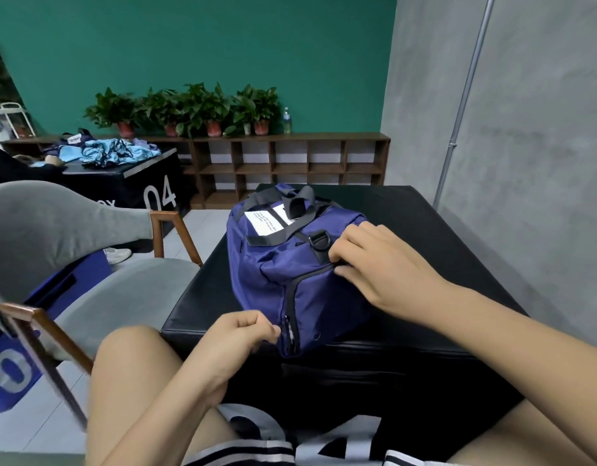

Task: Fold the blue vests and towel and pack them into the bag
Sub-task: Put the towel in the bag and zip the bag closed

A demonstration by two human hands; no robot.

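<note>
Bare knees and striped shorts [243,450] lowest, under both forearms. Just ahead of them, left hand [243,331] with fingers curled, thumb and forefinger pinched together on the zip [288,326] at the near bottom corner of the navy bag [283,264]; wrist bent, forearm rising from the lap. Up and to the right of that pinch, right hand [374,264] palm down, fingers hooked over the top edge of the near end, thumb pressed in underneath, clamped on the fabric. Between and beyond the two grips, bag upright on the black box [441,223], long axis running away from the hands, zipped end panel facing the person. Just past the right-hand fingers, a D-ring [319,240]; farther along the top, a white label [265,223] and black handles [299,200]. Well behind the left-hand pinch, light-blue clothes [112,151] heaped on another box.
</note>
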